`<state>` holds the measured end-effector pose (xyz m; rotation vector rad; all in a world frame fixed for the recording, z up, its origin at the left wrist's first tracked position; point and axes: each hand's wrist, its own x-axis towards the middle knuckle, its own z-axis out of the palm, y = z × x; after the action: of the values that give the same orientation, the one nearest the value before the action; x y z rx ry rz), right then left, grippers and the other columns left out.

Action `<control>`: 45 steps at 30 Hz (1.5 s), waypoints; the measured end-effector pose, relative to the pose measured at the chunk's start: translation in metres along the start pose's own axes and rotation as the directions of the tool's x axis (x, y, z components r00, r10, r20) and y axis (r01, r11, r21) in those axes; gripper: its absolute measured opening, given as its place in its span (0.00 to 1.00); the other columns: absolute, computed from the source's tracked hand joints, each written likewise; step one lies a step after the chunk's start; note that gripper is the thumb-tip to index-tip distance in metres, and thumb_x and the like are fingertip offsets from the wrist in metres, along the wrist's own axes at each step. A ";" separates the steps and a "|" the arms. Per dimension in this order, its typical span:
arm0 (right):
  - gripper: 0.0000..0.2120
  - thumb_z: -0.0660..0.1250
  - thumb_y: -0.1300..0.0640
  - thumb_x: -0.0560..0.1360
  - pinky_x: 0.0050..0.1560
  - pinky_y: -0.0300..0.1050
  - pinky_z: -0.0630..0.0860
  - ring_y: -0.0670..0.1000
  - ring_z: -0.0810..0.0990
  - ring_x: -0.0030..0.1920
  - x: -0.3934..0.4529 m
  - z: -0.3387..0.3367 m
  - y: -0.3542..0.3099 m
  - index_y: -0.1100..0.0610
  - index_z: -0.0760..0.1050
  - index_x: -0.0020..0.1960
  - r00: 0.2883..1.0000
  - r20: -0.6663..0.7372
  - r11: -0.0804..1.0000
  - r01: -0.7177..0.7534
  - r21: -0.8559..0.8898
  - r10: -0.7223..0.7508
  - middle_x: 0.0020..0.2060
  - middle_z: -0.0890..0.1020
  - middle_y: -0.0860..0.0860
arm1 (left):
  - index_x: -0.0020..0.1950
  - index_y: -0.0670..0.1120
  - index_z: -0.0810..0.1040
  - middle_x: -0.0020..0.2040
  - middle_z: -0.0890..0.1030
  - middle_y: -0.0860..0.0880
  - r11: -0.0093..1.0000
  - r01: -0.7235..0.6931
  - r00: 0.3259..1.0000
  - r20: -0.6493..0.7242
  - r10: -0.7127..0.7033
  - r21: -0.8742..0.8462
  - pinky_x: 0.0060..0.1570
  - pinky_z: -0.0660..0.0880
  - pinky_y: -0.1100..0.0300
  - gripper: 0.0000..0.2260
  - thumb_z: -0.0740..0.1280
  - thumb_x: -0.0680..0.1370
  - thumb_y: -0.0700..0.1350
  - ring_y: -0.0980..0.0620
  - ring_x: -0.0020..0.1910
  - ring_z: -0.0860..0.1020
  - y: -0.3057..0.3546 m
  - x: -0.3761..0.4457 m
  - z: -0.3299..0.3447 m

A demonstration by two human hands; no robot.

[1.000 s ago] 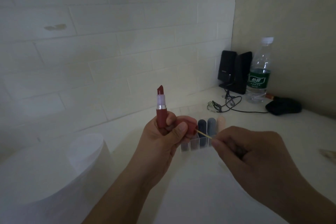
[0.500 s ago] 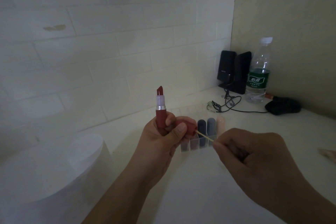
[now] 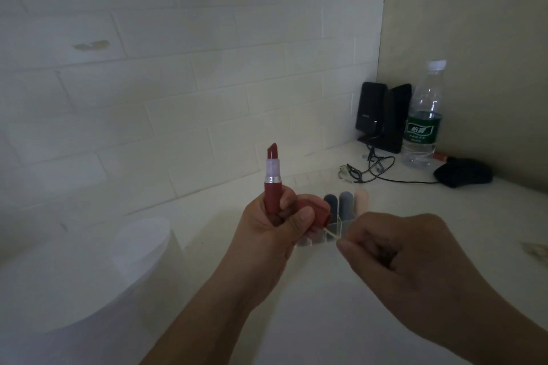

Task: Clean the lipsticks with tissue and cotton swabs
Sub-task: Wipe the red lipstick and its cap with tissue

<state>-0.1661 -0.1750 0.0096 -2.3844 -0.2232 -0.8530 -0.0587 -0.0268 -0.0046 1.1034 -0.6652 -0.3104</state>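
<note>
Between the two raised hands ran a thin pale cotton swab, its far end lost inside the open mouth of a dark red lipstick cap. That cap lay on its side in the left hand, pinched by the thumb, while the same hand's curled fingers gripped an open lipstick upright: a matte red barrel, a shiny silver collar, a frosted sleeve and a glossy slanted bullet on top. The right hand was curled, its thumb and forefinger pinching the swab's near end; the swab's tips could not be made out. Just behind both hands stood a clear plastic organizer, hard to trace in the dim light, with two blue-grey rounded lipsticks and a pale peach one rising from it. Left of the left hand sat a smooth white tissue roll, its bottom cut off by the frame. Well beyond the right hand were black speakers, a tangled cable, a clear water bottle with a green label, and a dark mouse.
</note>
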 end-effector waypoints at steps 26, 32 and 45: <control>0.09 0.70 0.56 0.71 0.27 0.29 0.67 0.49 0.69 0.20 0.007 0.004 0.000 0.52 0.76 0.32 0.978 -0.049 0.965 -0.191 0.178 0.203 0.22 0.74 0.54 | 0.36 0.50 0.71 0.44 0.84 0.43 0.990 -0.031 0.997 0.078 0.021 0.134 0.43 0.76 0.60 0.10 0.69 0.72 0.38 0.47 0.43 0.80 0.000 -0.001 0.005; 0.10 0.70 0.56 0.71 0.25 0.31 0.66 0.51 0.69 0.21 0.010 0.007 -0.004 0.52 0.76 0.31 0.978 -0.003 0.956 -0.201 0.215 0.206 0.22 0.75 0.54 | 0.36 0.52 0.72 0.46 0.84 0.42 0.991 -0.019 0.998 0.064 0.011 0.135 0.44 0.76 0.58 0.11 0.67 0.72 0.38 0.46 0.43 0.80 -0.002 0.001 0.002; 0.11 0.70 0.58 0.72 0.24 0.29 0.65 0.42 0.67 0.20 0.008 0.006 -0.004 0.53 0.77 0.31 0.966 0.034 0.934 -0.255 0.250 0.255 0.20 0.75 0.54 | 0.39 0.44 0.65 0.44 0.84 0.43 0.996 -0.021 0.997 0.070 0.014 0.091 0.42 0.77 0.62 0.10 0.67 0.72 0.37 0.49 0.42 0.82 -0.001 0.001 0.005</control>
<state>-0.1574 -0.1687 0.0126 -2.1175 -0.0175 -0.6585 -0.0611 -0.0313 -0.0039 1.1780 -0.7564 -0.3065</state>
